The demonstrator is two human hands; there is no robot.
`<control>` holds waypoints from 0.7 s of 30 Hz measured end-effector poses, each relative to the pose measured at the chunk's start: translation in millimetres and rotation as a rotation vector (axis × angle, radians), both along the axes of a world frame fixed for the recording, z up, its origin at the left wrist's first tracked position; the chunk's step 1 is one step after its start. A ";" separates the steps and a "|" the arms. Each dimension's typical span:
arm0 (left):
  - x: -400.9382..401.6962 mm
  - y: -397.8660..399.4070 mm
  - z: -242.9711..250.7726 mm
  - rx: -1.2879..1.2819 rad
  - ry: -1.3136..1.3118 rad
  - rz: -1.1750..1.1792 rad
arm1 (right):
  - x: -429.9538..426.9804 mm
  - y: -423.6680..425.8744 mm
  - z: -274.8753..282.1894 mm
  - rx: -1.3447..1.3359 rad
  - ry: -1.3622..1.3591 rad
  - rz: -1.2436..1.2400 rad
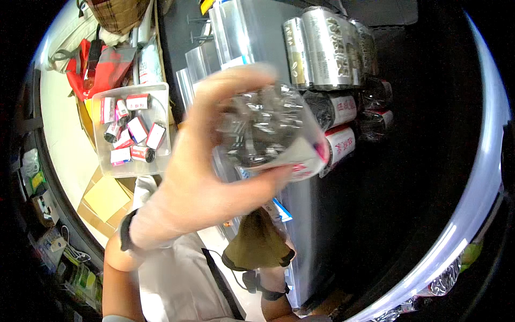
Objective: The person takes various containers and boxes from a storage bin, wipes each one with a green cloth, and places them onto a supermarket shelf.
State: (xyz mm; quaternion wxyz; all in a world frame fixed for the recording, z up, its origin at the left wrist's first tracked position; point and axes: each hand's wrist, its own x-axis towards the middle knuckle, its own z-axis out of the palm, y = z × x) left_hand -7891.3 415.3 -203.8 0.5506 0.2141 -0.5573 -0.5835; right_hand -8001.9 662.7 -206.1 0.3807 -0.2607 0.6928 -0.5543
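Note:
My left hand (201, 177), a black band at its wrist, comes in from the lower left. Its fingers and thumb are curled around a roll of black plastic film (261, 124) with a white-and-red paper band; hand and roll are motion-blurred. Past it, similar dark rolls with white-and-red bands (344, 108) rest on the dark shelf (386, 193). At bottom centre is my right forearm (277, 310), with a dark band. An olive cloth-like thing (257, 247) hides the hand there, so I cannot tell what it holds.
On the left stands a translucent plastic bin (96, 141) of several small rolls with red-and-white labels. Silver printed packs (328, 48) stand at the shelf's far end, near clear plastic dividers (229, 36). Yellow paper (106, 199) lies below the bin, a red-and-grey bag (100, 66) above it.

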 end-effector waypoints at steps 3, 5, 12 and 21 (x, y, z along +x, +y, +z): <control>-31.1 -4.2 24.8 -0.096 0.007 -0.029 | -5.9 14.5 -10.9 0.035 0.116 -0.042; -38.4 -5.3 37.0 -0.089 -0.048 -0.034 | -2.0 9.2 -5.8 0.139 0.279 0.027; -89.4 -14.6 48.1 -0.136 -0.040 0.002 | -4.0 5.0 3.3 0.157 0.364 -0.108; -108.1 -16.2 29.6 -0.544 -0.645 0.407 | -6.2 -10.9 3.5 0.052 0.246 -0.176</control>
